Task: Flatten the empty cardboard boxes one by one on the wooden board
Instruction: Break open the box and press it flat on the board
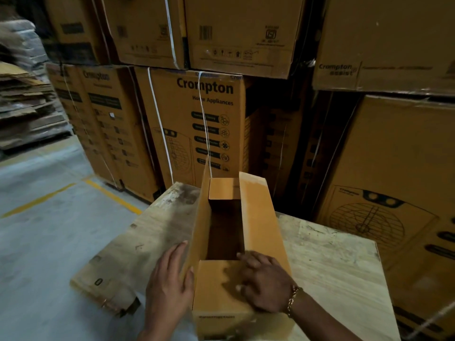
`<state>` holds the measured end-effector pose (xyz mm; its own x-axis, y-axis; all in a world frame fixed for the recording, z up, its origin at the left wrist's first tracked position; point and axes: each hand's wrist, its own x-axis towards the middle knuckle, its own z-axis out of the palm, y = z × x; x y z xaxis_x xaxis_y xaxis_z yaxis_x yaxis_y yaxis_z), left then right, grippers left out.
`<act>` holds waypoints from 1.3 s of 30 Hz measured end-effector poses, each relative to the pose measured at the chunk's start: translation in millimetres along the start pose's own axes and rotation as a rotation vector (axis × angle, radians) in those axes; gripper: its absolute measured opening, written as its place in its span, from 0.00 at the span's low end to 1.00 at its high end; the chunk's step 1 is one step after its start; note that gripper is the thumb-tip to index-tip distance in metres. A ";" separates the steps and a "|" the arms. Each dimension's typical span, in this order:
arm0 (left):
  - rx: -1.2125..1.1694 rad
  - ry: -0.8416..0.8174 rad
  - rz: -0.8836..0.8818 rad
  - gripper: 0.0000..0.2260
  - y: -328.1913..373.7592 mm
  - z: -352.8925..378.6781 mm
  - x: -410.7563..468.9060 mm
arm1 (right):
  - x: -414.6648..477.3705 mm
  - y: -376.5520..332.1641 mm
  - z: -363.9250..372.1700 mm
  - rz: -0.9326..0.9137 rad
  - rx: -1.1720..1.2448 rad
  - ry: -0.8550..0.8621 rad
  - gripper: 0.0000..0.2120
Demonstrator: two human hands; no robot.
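Observation:
A long, narrow, empty cardboard box [258, 212] stands open-topped on the wooden board [332, 262], its flaps raised and its dark inside showing. My left hand [170, 284] lies flat against the box's left outer wall, fingers straight, thumb at the near corner. My right hand [263, 281], with a chain bracelet at the wrist, rests on the near end flap, which is folded inward; its fingers spread over the flap and reach the edge of the opening.
Flattened cardboard [110, 274] lies on the board's left side and overhangs the grey floor [41, 217] with yellow lines. Tall stacks of strapped Crompton cartons [197, 124] wall in the back and right. A pile of flat cardboard [27, 107] sits far left.

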<state>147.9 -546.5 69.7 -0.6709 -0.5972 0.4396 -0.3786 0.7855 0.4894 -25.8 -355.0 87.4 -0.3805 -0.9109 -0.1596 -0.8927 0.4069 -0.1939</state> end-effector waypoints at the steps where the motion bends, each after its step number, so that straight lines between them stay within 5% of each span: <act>1: 0.038 0.009 -0.008 0.28 -3.0 -3.0 3.9 | 0.3 -0.9 -1.7 -0.017 -0.031 -0.020 0.24; 8: 0.593 -0.326 -0.065 0.24 -49.3 0.1 16.0 | -34.5 28.6 -44.1 0.337 -0.189 0.253 0.25; 13: 0.310 -0.712 -0.208 0.30 -51.0 30.1 19.7 | -69.2 69.4 -40.6 0.672 -0.167 0.077 0.26; 15: 0.108 -0.763 -0.336 0.36 -44.3 44.4 11.8 | -69.5 77.9 -15.6 0.749 0.042 0.016 0.36; 19: -0.364 -0.752 -0.618 0.52 -35.4 71.2 -5.0 | -52.2 55.2 27.2 0.844 1.049 -0.040 0.69; 21: -0.458 -0.709 -0.681 0.56 -32.5 78.5 -4.3 | -41.1 45.8 38.0 0.846 1.160 -0.013 0.73; 26: -0.362 -0.728 -0.703 0.62 -25.9 71.9 10.3 | -27.4 64.2 52.1 0.815 0.818 -0.067 0.72; 32: -0.231 -0.721 -0.596 0.54 -25.8 58.6 14.8 | -9.5 76.2 45.8 0.629 0.445 0.033 0.45; 34: -0.190 -0.736 -0.519 0.52 -24.7 54.2 18.1 | -0.4 83.5 37.3 0.614 0.453 -0.034 0.36; 39: -0.271 -0.657 -0.472 0.44 -19.4 40.2 30.6 | -11.4 89.4 4.2 0.596 0.770 0.063 0.31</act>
<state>109.1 -573.4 43.4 -0.7464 -0.5715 -0.3410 -0.6021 0.3618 0.7117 -100.3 -308.0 67.9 -0.7506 -0.5342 -0.3889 -0.1559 0.7151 -0.6815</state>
